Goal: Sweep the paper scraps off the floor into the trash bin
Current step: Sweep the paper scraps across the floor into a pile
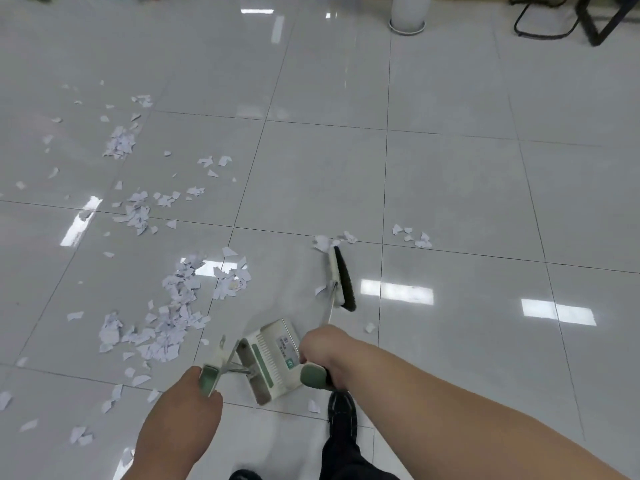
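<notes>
White paper scraps (176, 306) lie scattered over the grey tiled floor, mostly on the left, with a smaller cluster (412, 235) to the right. My right hand (323, 348) grips the green handle of a broom whose head (341, 278) rests on the floor, a few scraps at its far end. My left hand (188, 400) holds the green handle of a white and green dustpan (272, 358), which sits low between my hands. No trash bin is in view.
A white cylindrical pot base (408, 12) stands at the far end of the floor. Black chair legs (561, 19) are at the top right. My black shoe (343, 415) is just behind the dustpan.
</notes>
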`<state>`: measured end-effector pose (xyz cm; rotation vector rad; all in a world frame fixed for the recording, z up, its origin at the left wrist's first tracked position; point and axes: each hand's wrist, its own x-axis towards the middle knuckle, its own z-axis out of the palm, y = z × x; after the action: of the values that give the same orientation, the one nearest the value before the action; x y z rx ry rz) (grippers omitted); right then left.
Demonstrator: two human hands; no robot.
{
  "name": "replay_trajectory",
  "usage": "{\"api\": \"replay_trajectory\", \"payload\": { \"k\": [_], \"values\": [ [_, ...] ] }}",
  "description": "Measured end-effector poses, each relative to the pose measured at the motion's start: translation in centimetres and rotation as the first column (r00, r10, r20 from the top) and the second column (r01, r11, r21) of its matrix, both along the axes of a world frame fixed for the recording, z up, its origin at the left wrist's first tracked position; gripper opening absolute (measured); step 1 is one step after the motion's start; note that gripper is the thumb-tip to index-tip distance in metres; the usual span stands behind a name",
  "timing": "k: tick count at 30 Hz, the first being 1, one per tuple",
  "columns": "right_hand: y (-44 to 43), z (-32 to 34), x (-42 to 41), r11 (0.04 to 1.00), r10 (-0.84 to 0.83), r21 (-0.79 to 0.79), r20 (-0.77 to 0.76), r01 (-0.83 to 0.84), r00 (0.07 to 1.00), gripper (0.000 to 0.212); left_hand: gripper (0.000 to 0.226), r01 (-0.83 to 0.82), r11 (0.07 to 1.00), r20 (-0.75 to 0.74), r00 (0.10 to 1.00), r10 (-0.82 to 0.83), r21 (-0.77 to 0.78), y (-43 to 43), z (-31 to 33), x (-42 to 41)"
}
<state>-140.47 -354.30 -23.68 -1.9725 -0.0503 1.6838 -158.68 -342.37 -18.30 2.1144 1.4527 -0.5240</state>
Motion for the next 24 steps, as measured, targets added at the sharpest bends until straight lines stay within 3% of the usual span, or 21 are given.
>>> {"api": "replay_trajectory", "payload": {
  "k": [4, 9, 18, 24],
  "values": [
    [3.8, 2.5, 1.0, 0.975, -0.212, 0.034, -0.179, 0.221, 0.961, 0.011, 0.006, -0.092, 0.996, 0.007, 0.996, 0.092, 0.014, 0.2, 0.6, -0.7],
    [5.3, 3.7, 2.9, 0.981, -0.151, 0.087, -0.206, 0.172, 0.967, 0.010, 0.006, -0.167, 0.986, 0.001, 0.986, 0.167, 0.016, 0.4, 0.9, -1.1],
    [-0.1, 2.9, 7.9, 0.987, -0.158, -0.006, 0.034, 0.158, 0.987, 0.012, 0.006, -0.101, 0.995, 0.043, 0.994, 0.101, 0.017, 0.5, 0.6, 2.1],
    [-7.2, 1.8, 13.6, 0.941, -0.272, -0.149, 0.203, 0.304, 0.941, 0.015, 0.008, -0.008, 1.000, 0.076, 0.997, 0.008, 0.007, 0.3, -0.6, 5.3]
  ]
}}
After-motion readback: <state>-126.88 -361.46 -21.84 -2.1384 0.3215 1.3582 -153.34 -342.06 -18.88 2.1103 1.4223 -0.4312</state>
